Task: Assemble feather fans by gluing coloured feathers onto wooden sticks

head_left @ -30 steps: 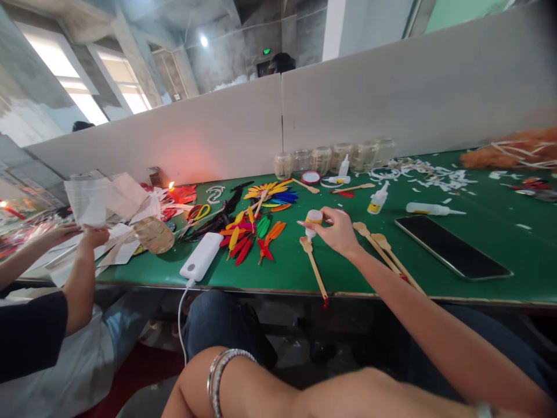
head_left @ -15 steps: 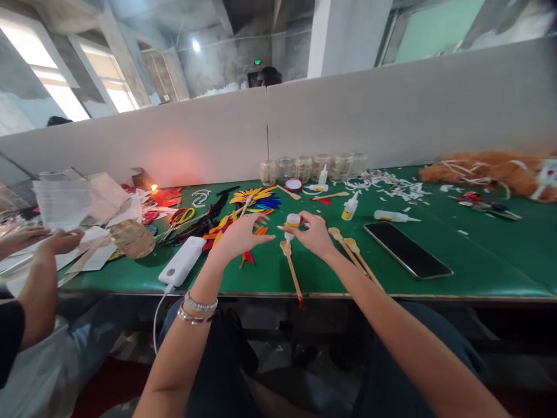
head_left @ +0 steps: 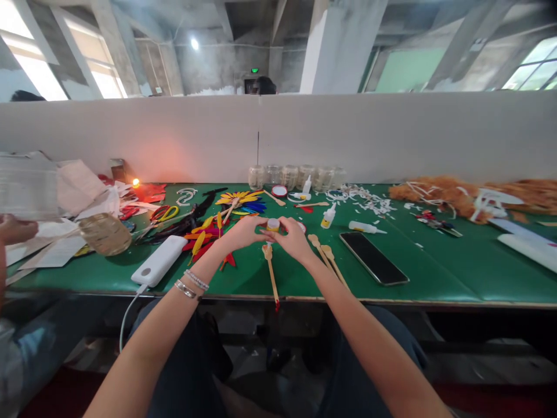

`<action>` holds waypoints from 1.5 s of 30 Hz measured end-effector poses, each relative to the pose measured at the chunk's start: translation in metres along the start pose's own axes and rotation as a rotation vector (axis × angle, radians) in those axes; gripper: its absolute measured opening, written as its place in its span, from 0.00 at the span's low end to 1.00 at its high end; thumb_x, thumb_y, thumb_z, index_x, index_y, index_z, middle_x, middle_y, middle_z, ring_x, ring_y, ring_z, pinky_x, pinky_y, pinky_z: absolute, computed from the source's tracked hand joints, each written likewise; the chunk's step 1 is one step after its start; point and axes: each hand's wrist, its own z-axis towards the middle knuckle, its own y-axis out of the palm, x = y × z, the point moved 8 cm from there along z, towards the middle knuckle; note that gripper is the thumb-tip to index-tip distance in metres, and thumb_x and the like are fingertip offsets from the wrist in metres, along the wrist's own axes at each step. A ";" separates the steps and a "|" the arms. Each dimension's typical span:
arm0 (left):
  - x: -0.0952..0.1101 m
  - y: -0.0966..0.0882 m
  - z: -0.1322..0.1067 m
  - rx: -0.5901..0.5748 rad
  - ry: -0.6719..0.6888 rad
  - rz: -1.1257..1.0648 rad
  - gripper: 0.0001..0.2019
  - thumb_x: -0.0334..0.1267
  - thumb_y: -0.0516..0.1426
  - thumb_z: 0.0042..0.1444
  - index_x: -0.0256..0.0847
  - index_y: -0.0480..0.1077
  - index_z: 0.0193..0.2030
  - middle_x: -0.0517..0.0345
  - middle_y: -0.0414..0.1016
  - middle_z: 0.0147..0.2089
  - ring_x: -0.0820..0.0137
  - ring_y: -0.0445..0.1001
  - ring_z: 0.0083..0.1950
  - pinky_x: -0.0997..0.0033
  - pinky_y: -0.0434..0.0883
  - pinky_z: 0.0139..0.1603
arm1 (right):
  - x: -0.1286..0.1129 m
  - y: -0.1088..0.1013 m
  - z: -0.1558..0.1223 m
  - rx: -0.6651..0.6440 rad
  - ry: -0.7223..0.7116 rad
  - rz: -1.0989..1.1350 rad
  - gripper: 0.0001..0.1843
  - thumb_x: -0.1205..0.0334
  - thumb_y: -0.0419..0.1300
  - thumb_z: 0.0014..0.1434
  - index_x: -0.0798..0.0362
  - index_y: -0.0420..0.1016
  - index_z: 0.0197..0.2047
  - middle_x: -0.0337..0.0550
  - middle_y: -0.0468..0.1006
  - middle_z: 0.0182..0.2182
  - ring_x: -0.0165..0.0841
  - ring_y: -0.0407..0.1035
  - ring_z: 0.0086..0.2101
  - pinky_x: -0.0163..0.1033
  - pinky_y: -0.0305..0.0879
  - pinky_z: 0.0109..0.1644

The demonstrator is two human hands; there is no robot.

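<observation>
Between my two hands is a small glue bottle (head_left: 273, 224), turned upside down with its nozzle pointing at the head of a wooden spoon-like stick (head_left: 272, 278). My left hand (head_left: 247, 233) closes on the bottle from the left, thumb and fingers around it. From the other side my right hand (head_left: 294, 238) grips it too. The stick lies near the table's front edge, its red-tipped end reaching over. Two similar wooden sticks (head_left: 329, 259) lie just right of my right hand. Red, orange and yellow feathers (head_left: 204, 235) lie left of my left hand.
A phone (head_left: 373, 257) and more glue bottles (head_left: 328, 216) lie to the right. On the left are a white power bank (head_left: 159, 261), scissors (head_left: 164, 214), a lit flame (head_left: 136, 182) and a jar (head_left: 104, 234). Another person's hand (head_left: 17, 229) is at far left.
My left hand, which was apart with fingers spread, has come in and joined my right hand on the glue bottle. The view has levelled and turned slightly right.
</observation>
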 end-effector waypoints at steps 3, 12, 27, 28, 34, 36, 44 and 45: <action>-0.003 0.004 0.006 -0.060 0.014 0.000 0.14 0.41 0.61 0.46 0.37 0.71 0.39 0.55 0.75 0.37 0.63 0.72 0.39 0.69 0.67 0.40 | 0.000 0.000 0.000 -0.002 0.000 0.001 0.15 0.53 0.60 0.49 0.51 0.58 0.24 0.37 0.60 0.21 0.33 0.58 0.27 0.36 0.52 0.30; -0.015 0.012 0.007 0.052 0.032 -0.003 0.09 0.36 0.58 0.48 0.35 0.69 0.35 0.57 0.72 0.33 0.68 0.69 0.35 0.73 0.64 0.35 | 0.001 0.000 -0.001 0.076 0.023 0.100 0.18 0.50 0.59 0.49 0.51 0.55 0.22 0.35 0.59 0.20 0.30 0.55 0.25 0.35 0.50 0.29; -0.019 0.016 0.006 0.061 0.029 0.027 0.05 0.32 0.56 0.47 0.35 0.66 0.31 0.59 0.68 0.29 0.71 0.66 0.31 0.74 0.62 0.31 | 0.008 0.009 -0.005 0.090 0.028 0.093 0.16 0.55 0.59 0.49 0.51 0.54 0.22 0.34 0.57 0.20 0.29 0.54 0.25 0.35 0.49 0.28; -0.019 0.016 0.006 0.064 0.026 0.034 0.04 0.32 0.56 0.47 0.36 0.65 0.31 0.60 0.67 0.28 0.71 0.66 0.30 0.75 0.61 0.30 | 0.009 0.009 -0.005 0.089 0.028 0.094 0.16 0.56 0.59 0.49 0.51 0.55 0.22 0.34 0.57 0.20 0.29 0.54 0.25 0.35 0.49 0.28; -0.020 0.017 0.007 0.076 0.032 0.049 0.05 0.32 0.56 0.46 0.36 0.64 0.31 0.61 0.66 0.28 0.72 0.65 0.30 0.75 0.61 0.30 | 0.009 0.008 -0.005 0.101 0.037 0.117 0.15 0.56 0.59 0.48 0.52 0.56 0.21 0.34 0.57 0.19 0.29 0.53 0.24 0.35 0.48 0.28; -0.021 0.017 0.007 0.076 0.035 0.051 0.04 0.32 0.56 0.47 0.36 0.64 0.31 0.61 0.66 0.28 0.72 0.65 0.30 0.75 0.61 0.31 | 0.009 0.008 -0.005 0.106 0.036 0.130 0.15 0.57 0.59 0.48 0.52 0.56 0.21 0.34 0.57 0.19 0.29 0.53 0.24 0.35 0.48 0.28; -0.028 0.019 0.008 0.079 0.037 0.004 0.05 0.32 0.56 0.46 0.36 0.65 0.32 0.60 0.68 0.29 0.72 0.67 0.31 0.75 0.64 0.32 | 0.010 0.008 -0.006 0.120 0.050 0.120 0.15 0.56 0.60 0.48 0.52 0.58 0.21 0.34 0.56 0.18 0.28 0.52 0.23 0.35 0.47 0.27; -0.028 0.019 0.008 0.078 0.033 0.002 0.05 0.32 0.57 0.46 0.36 0.66 0.32 0.59 0.69 0.29 0.71 0.67 0.31 0.74 0.64 0.32 | 0.010 0.008 -0.005 0.119 0.049 0.110 0.16 0.55 0.60 0.48 0.52 0.57 0.21 0.33 0.56 0.18 0.28 0.52 0.23 0.35 0.47 0.27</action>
